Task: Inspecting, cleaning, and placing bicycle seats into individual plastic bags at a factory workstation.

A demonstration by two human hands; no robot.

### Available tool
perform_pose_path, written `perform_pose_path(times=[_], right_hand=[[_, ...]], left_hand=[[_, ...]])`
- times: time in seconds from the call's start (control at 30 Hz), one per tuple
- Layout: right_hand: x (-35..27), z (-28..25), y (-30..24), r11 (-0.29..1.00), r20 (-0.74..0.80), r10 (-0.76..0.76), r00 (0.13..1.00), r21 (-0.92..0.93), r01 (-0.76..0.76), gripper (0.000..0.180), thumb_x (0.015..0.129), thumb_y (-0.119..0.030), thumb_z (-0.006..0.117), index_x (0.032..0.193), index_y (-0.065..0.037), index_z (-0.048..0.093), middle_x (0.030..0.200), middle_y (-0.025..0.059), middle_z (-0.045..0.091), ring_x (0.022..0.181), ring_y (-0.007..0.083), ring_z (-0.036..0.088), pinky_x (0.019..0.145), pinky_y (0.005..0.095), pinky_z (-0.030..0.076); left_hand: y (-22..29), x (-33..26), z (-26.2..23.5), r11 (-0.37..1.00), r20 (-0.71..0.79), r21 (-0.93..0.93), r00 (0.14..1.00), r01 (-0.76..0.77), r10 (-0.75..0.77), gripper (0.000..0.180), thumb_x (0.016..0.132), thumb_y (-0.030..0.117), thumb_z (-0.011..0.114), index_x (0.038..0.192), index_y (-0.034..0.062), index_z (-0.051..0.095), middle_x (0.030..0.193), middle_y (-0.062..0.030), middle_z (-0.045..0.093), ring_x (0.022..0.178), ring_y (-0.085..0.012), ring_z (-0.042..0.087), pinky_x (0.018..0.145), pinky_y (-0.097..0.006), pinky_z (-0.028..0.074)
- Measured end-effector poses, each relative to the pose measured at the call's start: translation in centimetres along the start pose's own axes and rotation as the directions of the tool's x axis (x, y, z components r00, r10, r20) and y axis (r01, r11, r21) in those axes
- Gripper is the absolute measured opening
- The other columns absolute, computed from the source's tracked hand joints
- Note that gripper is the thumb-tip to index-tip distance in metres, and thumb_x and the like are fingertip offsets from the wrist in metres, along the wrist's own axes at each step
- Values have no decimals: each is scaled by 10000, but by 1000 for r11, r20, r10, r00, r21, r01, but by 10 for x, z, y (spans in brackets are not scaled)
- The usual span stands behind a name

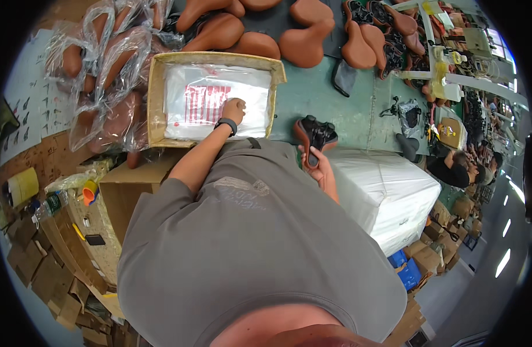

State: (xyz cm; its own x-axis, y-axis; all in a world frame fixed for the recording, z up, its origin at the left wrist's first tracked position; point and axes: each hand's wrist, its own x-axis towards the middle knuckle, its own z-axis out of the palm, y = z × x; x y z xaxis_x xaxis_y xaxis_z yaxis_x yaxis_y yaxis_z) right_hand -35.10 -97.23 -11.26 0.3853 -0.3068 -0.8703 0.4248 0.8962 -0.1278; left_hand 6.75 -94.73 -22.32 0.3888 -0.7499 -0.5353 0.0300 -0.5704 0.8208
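My left hand (234,110), with a dark band on its wrist, reaches into a shallow cardboard box (154,98). Its fingers are curled and pinched on the top of a stack of clear plastic bags (179,78) with red print. In my right hand (320,172) is a brown bicycle saddle (303,139), gripped by its narrow end close to my body. The saddle's black underside, with rails and springs, faces up. My right fingers are partly hidden by it.
Brown saddles (306,41) lie along the far side of the green table (352,115). Plastic-wrapped saddles (112,75) are heaped at the left. A white wrapped carton (387,185) stands at my right, an open carton (124,191) at my left. Another person (451,169) sits farther right.
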Motion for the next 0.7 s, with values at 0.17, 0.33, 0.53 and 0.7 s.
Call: perform_pose_path(times=[0.17, 0.33, 0.53, 0.7], right_hand=[[-30, 90, 14, 807, 267, -147, 952, -524, 272, 706, 975, -13, 748, 1629, -33, 482, 1420, 184, 726, 930, 240, 765, 755, 396, 666], [61, 126, 60, -43, 598, -427, 678, -763, 645, 876, 883, -156, 929, 1613, -15, 467, 1425, 189, 700, 1341, 335, 644, 1191, 426, 467], [90, 175, 70, -567, 615, -205, 761, -709, 420, 787, 891, -39, 771, 1612, -121, 467, 1445, 280, 678, 1236, 549, 676, 1020, 594, 578], [86, 202, 53, -689, 618, -58, 784, -593, 417, 771, 892, -29, 734, 1603, -155, 466, 1402, 247, 702, 1209, 515, 702, 997, 602, 584]], left_hand=[[-25, -4, -44, 983, -160, -173, 983, 67, -95, 315, 1046, 252, 679, 1068, -37, 802, 960, -146, 808, 881, -254, 768, 833, -396, 581], [-21, -9, -51, 919, -27, -361, 983, 161, -183, 282, 1057, 224, 688, 1113, -31, 795, 953, -96, 801, 864, -192, 770, 775, -361, 588], [2, -23, -79, 840, -212, -492, 967, -230, 141, 185, 1139, 161, 616, 1139, 36, 753, 973, -37, 699, 932, -147, 651, 877, -325, 515], [75, -90, -105, 718, -135, 190, 707, -669, 694, 162, 1079, 170, 678, 1038, 32, 753, 1058, -151, 711, 1036, -385, 657, 969, -469, 514]])
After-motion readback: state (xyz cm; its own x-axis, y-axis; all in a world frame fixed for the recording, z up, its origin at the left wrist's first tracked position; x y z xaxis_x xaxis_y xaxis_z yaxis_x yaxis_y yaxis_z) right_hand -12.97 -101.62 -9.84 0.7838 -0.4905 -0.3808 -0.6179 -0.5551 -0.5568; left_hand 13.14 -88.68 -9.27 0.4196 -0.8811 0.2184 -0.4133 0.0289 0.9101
